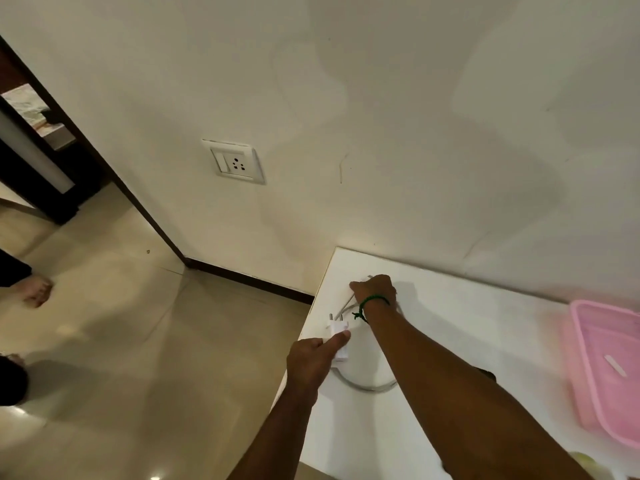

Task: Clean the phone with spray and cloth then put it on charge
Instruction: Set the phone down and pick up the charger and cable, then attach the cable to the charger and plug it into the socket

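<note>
L hand (313, 358) grips the white charger adapter (337, 336), thumb laid along its side, pins pointing away twd the wall, prob. so it can go straight into the socket. R hand (374, 289), green thread at the wrist, is curled round the far end of the cable (370, 389), tip poking out past the knuckles, likely to keep the lead from dragging; its fingertips are hidden under the hand. Cable loops on the white table (450, 323) btwn & below both wrists. Wall socket (237, 162) sits up & left of the L hand, well apart. The phone isn't clearly in view: a dark sliver (486, 374) behind the R forearm may be it, mostly hidden. Pink tray (595, 375) far right of the R hand, blurred & cut off by the frame edge
</note>
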The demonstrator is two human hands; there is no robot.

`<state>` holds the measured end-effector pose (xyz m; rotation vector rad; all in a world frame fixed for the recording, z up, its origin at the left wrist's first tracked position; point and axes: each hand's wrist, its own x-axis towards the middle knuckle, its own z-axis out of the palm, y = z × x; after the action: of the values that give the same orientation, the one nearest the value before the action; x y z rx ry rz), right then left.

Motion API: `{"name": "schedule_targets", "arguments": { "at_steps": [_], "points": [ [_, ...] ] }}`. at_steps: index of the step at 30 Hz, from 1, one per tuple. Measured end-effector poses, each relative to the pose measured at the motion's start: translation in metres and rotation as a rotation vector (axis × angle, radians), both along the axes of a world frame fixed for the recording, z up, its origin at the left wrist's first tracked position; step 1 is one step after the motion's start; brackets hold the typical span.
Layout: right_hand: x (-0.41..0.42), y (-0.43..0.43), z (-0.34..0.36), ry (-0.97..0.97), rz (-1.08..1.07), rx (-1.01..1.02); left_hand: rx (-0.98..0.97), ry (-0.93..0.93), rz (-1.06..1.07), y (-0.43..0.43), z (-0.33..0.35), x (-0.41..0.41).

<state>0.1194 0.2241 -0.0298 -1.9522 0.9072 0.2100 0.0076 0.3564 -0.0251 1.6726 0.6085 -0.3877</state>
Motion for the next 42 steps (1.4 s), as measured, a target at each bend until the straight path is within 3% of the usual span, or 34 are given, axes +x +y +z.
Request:
{"name": "schedule_targets", "arguments": {
  "at_steps": [7, 14, 24, 28, 32, 42],
  "points": [
    [-0.036, -0.016, 0.04, -0.261, -0.1, 0.366, -0.256, 0.093, 0.172, 0.006, 0.022, -0.007],
    [-0.116, -0.028, 0.148, -0.597, -0.002, 0.599, -0.55, -0.041, 0.171, 0.019, 0.087, -0.037],
    [-0.282, -0.045, 0.261, -0.908, 0.243, 0.4, -0.784, -0.149, 0.037, 0.009, 0.187, -0.103],
    [-0.331, -0.047, 0.261, -0.951, 0.214, 0.325, -0.83, -0.149, -0.049, -0.002, 0.21, -0.131],
    [-0.361, -0.046, 0.252, -0.967, 0.107, 0.403, -0.869, -0.122, -0.082, -0.017, 0.225, -0.156],
    [-0.387, -0.033, 0.235, -0.917, 0.06, 0.409, -0.929, -0.048, -0.037, -0.038, 0.236, -0.193]
  ]
}}
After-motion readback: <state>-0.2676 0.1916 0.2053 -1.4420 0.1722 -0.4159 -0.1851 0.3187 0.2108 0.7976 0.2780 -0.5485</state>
